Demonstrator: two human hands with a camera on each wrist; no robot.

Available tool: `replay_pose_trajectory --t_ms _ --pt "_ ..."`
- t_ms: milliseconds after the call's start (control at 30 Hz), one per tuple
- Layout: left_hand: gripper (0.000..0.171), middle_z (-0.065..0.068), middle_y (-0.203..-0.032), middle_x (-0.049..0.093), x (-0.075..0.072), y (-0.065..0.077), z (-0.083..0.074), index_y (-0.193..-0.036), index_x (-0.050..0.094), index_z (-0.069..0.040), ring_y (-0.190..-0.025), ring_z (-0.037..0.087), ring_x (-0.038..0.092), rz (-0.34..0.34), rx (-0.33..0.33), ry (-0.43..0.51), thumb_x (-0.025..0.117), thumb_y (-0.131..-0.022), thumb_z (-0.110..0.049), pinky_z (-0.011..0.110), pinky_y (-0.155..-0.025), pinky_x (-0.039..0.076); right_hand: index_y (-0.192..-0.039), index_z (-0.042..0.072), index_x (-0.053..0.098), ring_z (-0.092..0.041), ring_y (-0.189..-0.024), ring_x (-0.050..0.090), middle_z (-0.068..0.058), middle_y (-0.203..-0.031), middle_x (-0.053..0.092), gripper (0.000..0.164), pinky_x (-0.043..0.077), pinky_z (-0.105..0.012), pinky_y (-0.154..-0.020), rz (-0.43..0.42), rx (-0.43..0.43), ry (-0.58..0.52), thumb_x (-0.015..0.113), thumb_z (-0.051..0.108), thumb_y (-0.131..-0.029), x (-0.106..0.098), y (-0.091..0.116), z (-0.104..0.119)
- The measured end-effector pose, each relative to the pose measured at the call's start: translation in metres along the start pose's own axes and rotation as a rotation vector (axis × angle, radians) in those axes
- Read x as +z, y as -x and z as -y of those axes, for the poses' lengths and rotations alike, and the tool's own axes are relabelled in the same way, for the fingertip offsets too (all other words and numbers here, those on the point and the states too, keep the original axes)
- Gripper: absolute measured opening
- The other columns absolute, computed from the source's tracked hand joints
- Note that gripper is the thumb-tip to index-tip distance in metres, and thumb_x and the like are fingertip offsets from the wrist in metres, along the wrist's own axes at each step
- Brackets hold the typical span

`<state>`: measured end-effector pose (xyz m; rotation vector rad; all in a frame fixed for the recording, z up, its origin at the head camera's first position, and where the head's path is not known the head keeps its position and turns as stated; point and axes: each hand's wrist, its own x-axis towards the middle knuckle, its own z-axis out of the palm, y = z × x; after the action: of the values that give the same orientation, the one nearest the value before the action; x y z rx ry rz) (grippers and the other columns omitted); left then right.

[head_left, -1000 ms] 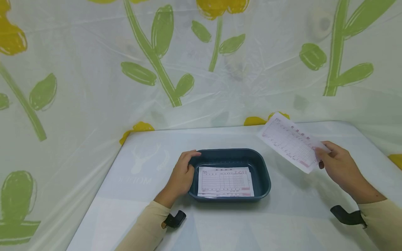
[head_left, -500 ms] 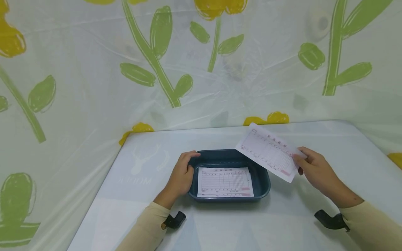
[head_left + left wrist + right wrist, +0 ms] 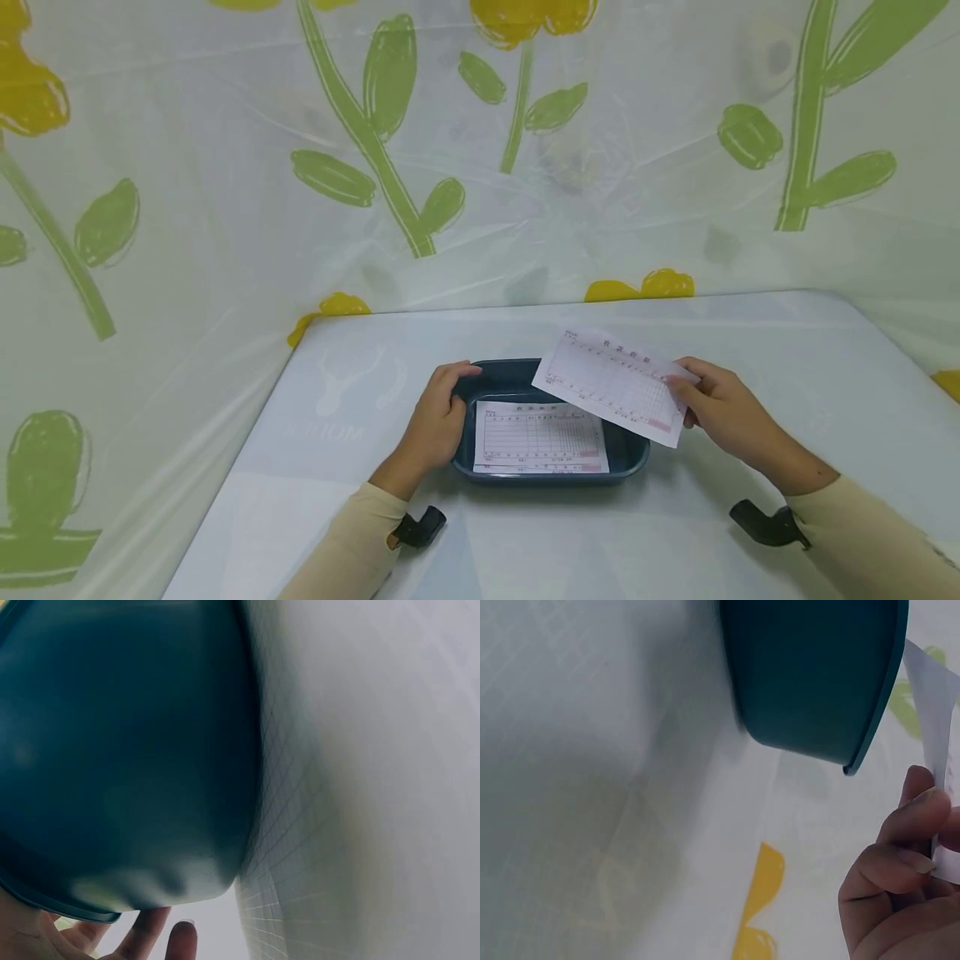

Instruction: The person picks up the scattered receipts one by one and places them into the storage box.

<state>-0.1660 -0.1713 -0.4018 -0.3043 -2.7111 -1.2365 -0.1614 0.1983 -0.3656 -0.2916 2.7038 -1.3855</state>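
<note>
A dark blue rectangular plastic tray (image 3: 540,479) stands on the table, with a small stack of printed paper forms (image 3: 517,433) lying in it. My left hand (image 3: 431,421) grips the tray's left end, thumb at the near side of the rim and fingers at the back corner. Between thumb and fingers my right hand (image 3: 731,414) pinches the right end of another printed form (image 3: 611,383). This form is tilted and overlaps the tray's back right part in the head view. From the right wrist, the form (image 3: 934,712) appears beside the tray's outer wall (image 3: 810,675).
The table has a pale patterned cover (image 3: 315,517). Behind and to the left hangs a whitish sheet (image 3: 225,208) printed with green stems and yellow flowers. A black wrist mount (image 3: 420,527) sits at the left cuff and another black mount (image 3: 768,525) at the right cuff.
My right hand has carried its form leftward and down, from right of the tray to over its back right part. The left hand and tray have stayed in place.
</note>
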Motion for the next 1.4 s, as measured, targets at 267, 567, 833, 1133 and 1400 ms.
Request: replay_pose_trajectory --t_ms 267,567,833,1133,1400 --pt "0.047 0.005 -0.152 0.045 0.0 0.0 0.0 -0.137 0.055 -0.016 -0.146 0.025 0.04 -0.003 -0.005 -0.009 0.038 -0.097 0.001 0.049 -0.119 0.034 -0.131 0.001 0.055 -0.016 -0.059 0.052 -0.01 -0.086 0.061 0.036 0.039 -0.024 -0.048 0.043 -0.021 -0.005 0.052 0.025 -0.104 0.006 -0.007 0.006" --pt "0.047 0.005 -0.152 0.045 0.001 0.002 0.0 -0.137 0.055 -0.016 -0.146 0.026 0.04 -0.01 0.002 0.002 0.039 -0.097 0.001 0.049 -0.119 0.033 -0.123 0.001 0.062 -0.013 -0.053 0.048 -0.008 -0.074 0.06 0.033 0.035 -0.025 -0.045 0.04 -0.065 0.004 0.06 0.026 -0.1 0.012 -0.017 0.009" --pt "0.046 0.005 -0.152 0.045 0.001 0.002 -0.001 -0.137 0.055 -0.016 -0.146 0.026 0.039 -0.015 0.0 0.005 0.039 -0.097 0.0 0.049 -0.119 0.033 -0.112 0.003 0.065 -0.013 -0.054 0.047 -0.004 -0.064 0.053 0.035 0.032 -0.025 -0.045 0.028 -0.035 0.035 0.064 0.035 -0.098 0.019 -0.026 0.013" --pt "0.043 0.004 -0.151 0.046 0.003 0.0 0.001 -0.136 0.055 -0.017 -0.146 0.025 0.04 -0.009 0.004 0.013 0.04 -0.1 -0.001 0.049 -0.119 0.033 -0.088 0.007 0.061 -0.015 -0.052 0.046 -0.001 -0.062 0.052 0.034 0.031 -0.025 -0.044 0.043 0.01 0.036 0.068 0.04 -0.094 0.028 -0.033 0.013" --pt "0.043 0.004 -0.151 0.045 0.003 0.0 0.001 -0.136 0.055 -0.016 -0.146 0.025 0.039 -0.009 -0.003 0.011 0.04 -0.099 -0.001 0.049 -0.119 0.033 -0.091 0.008 0.069 -0.016 -0.057 0.049 -0.001 -0.069 0.06 0.029 0.036 -0.024 -0.046 0.041 -0.013 0.072 0.069 0.037 -0.094 0.033 -0.038 0.014"
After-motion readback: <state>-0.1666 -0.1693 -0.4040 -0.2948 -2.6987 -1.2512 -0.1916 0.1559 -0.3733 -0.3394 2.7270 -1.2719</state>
